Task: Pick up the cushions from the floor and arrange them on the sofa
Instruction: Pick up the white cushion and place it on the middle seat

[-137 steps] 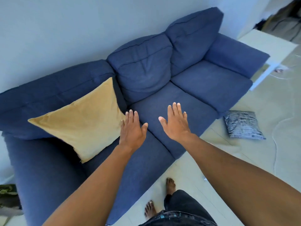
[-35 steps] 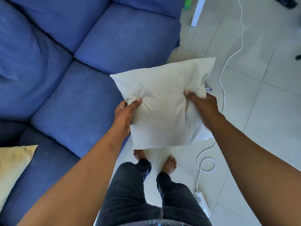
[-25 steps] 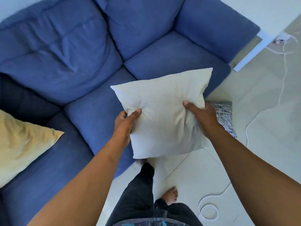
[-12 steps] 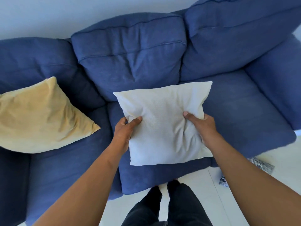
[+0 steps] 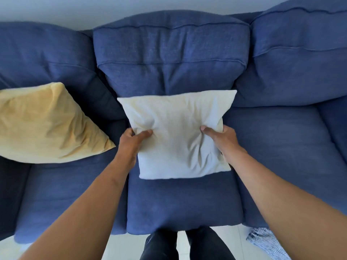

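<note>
A white cushion (image 5: 178,136) is held over the middle seat of the blue sofa (image 5: 180,201), its top edge near the middle back cushion. My left hand (image 5: 131,141) grips its left side and my right hand (image 5: 221,137) grips its right side, thumbs pressed into the front. A yellow cushion (image 5: 47,124) leans on the sofa's left seat. A grey patterned cushion (image 5: 266,243) lies on the floor at the lower right, partly hidden behind my right forearm.
The sofa's three blue back cushions stand against a pale wall (image 5: 75,8). My legs in dark trousers (image 5: 185,244) stand on the light tiled floor (image 5: 122,246) right at the sofa's front edge.
I have turned from the floor to face the sofa squarely. The white cushion, held in both hands throughout, has moved forward over the middle seat towards the backrest.
</note>
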Tool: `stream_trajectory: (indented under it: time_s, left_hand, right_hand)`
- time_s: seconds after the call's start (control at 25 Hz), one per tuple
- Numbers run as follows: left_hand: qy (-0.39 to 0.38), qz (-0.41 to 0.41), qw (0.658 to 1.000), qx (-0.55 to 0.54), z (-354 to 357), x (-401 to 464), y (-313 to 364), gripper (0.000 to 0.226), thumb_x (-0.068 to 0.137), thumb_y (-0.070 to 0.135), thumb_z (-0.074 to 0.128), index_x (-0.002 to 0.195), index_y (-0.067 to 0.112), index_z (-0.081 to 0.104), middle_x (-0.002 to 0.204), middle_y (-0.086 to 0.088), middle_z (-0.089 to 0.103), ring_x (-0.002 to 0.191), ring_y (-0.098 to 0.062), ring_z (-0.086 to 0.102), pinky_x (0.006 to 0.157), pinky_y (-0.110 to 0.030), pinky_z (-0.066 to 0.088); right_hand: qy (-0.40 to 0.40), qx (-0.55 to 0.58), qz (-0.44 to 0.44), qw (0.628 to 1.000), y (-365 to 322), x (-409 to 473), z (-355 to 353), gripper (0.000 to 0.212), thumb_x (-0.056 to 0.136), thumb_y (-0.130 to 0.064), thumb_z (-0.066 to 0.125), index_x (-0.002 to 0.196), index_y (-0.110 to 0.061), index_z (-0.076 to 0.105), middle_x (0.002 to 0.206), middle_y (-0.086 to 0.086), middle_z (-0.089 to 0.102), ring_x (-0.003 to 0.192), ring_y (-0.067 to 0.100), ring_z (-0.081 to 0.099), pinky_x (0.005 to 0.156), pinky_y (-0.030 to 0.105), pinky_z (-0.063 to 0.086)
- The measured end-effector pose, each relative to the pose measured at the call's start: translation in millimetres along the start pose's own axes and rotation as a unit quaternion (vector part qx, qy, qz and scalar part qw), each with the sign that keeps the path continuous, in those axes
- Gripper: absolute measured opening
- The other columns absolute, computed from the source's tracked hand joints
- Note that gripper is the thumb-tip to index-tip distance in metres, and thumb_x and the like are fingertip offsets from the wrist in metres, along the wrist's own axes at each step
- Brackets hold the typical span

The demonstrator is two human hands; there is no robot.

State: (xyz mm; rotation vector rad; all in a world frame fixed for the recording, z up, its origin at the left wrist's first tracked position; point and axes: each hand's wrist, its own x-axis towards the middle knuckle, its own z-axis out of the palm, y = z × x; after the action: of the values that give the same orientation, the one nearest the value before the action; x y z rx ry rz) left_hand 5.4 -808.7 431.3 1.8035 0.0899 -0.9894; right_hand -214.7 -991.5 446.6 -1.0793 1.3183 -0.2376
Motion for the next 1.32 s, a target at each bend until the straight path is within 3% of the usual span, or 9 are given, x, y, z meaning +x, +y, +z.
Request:
stream_trajectory:
  time_s: [0.16, 0.32, 0.52, 0.6, 0.72, 0.92, 1.04, 1.16, 1.32]
  left_hand:
    - [0.009, 0.039, 0.999, 0.007, 13, 37, 20, 0.049, 0.076, 0.02, 0.091, 0.116, 0.014, 0.063, 0.122, -0.009, 0.075, 0.108, -0.026, 0.073, 0.078, -0.035, 0.059]
    - [0.016, 0.048, 0.998, 0.031, 23, 64, 24, 0.05, 0.082, 0.013, 0.088, 0.122, 0.017, 0.058, 0.121, 0.0, 0.071, 0.105, -0.016, 0.07, 0.087, -0.035, 0.06]
    - [0.002, -0.003, 0.997, 0.08, 28, 79, 21, 0.048, 0.089, 0.013, 0.083, 0.129, 0.015, 0.057, 0.109, 0.008, 0.068, 0.093, -0.008, 0.066, 0.073, -0.022, 0.053]
    - [0.012, 0.011, 0.997, 0.072, 26, 83, 34, 0.051, 0.088, 0.01, 0.081, 0.133, 0.015, 0.056, 0.112, 0.008, 0.069, 0.098, -0.008, 0.068, 0.069, -0.021, 0.052]
    - [0.014, 0.035, 0.999, -0.015, 17, 96, 62, 0.06, 0.084, 0.008, 0.078, 0.139, 0.016, 0.059, 0.128, -0.001, 0.074, 0.113, -0.019, 0.074, 0.085, -0.033, 0.062]
    - [0.048, 0.122, 0.989, 0.061, 6, 95, 84, 0.005, 0.096, 0.019, 0.075, 0.099, 0.022, 0.074, 0.117, -0.012, 0.079, 0.102, -0.02, 0.074, 0.099, -0.048, 0.062]
    - [0.109, 0.133, 0.984, 0.05, -12, 97, 80, 0.006, 0.095, 0.019, 0.074, 0.094, 0.025, 0.073, 0.109, -0.008, 0.077, 0.097, -0.02, 0.073, 0.097, -0.05, 0.063]
    - [0.084, 0.105, 0.989, 0.056, -14, 98, 79, 0.002, 0.099, 0.021, 0.072, 0.098, 0.023, 0.072, 0.123, -0.014, 0.077, 0.113, -0.029, 0.075, 0.097, -0.051, 0.063]
    - [0.093, 0.111, 0.989, 0.043, -8, 96, 87, 0.008, 0.099, 0.023, 0.071, 0.093, 0.028, 0.072, 0.11, -0.004, 0.078, 0.11, -0.025, 0.075, 0.097, -0.05, 0.063]
  right_hand:
    - [0.03, -0.002, -0.044, 0.999, -12, 42, 7, 0.033, 0.081, -0.027, 0.086, 0.111, -0.019, 0.074, 0.103, -0.005, 0.077, 0.094, 0.009, 0.072, 0.075, 0.023, 0.055]
    - [0.064, -0.032, -0.018, 0.997, -3, 90, 12, 0.028, 0.079, -0.02, 0.085, 0.103, -0.017, 0.071, 0.106, -0.001, 0.076, 0.102, 0.019, 0.071, 0.088, 0.033, 0.058]
    - [0.027, -0.076, 0.041, 0.996, -6, 113, 16, 0.027, 0.085, -0.016, 0.079, 0.11, -0.016, 0.067, 0.099, -0.004, 0.069, 0.089, 0.015, 0.064, 0.066, 0.025, 0.046]
    - [0.05, -0.038, 0.028, 0.998, -22, 114, 14, 0.019, 0.085, -0.013, 0.075, 0.1, -0.017, 0.063, 0.094, -0.003, 0.067, 0.08, 0.013, 0.061, 0.066, 0.025, 0.048]
    - [0.097, 0.063, -0.023, 0.993, -52, 116, 7, 0.015, 0.085, -0.014, 0.071, 0.095, -0.017, 0.059, 0.092, -0.005, 0.066, 0.081, 0.01, 0.062, 0.077, 0.029, 0.053]
    - [0.077, 0.038, -0.086, 0.993, -79, 126, 1, 0.009, 0.09, -0.014, 0.075, 0.093, -0.022, 0.072, 0.096, -0.001, 0.076, 0.085, 0.013, 0.071, 0.078, 0.032, 0.061]
    - [0.126, -0.024, -0.114, 0.985, -79, 133, -6, 0.012, 0.09, -0.018, 0.076, 0.083, -0.02, 0.067, 0.084, 0.001, 0.071, 0.074, 0.013, 0.064, 0.069, 0.03, 0.056]
    - [0.142, -0.057, -0.111, 0.982, -74, 134, -4, 0.021, 0.091, -0.021, 0.074, 0.074, -0.024, 0.062, 0.081, 0.003, 0.069, 0.072, 0.015, 0.062, 0.067, 0.032, 0.053]
    - [0.177, -0.04, -0.132, 0.975, -74, 132, 0, 0.022, 0.092, -0.021, 0.072, 0.075, -0.027, 0.06, 0.076, -0.003, 0.067, 0.071, 0.011, 0.062, 0.071, 0.031, 0.057]
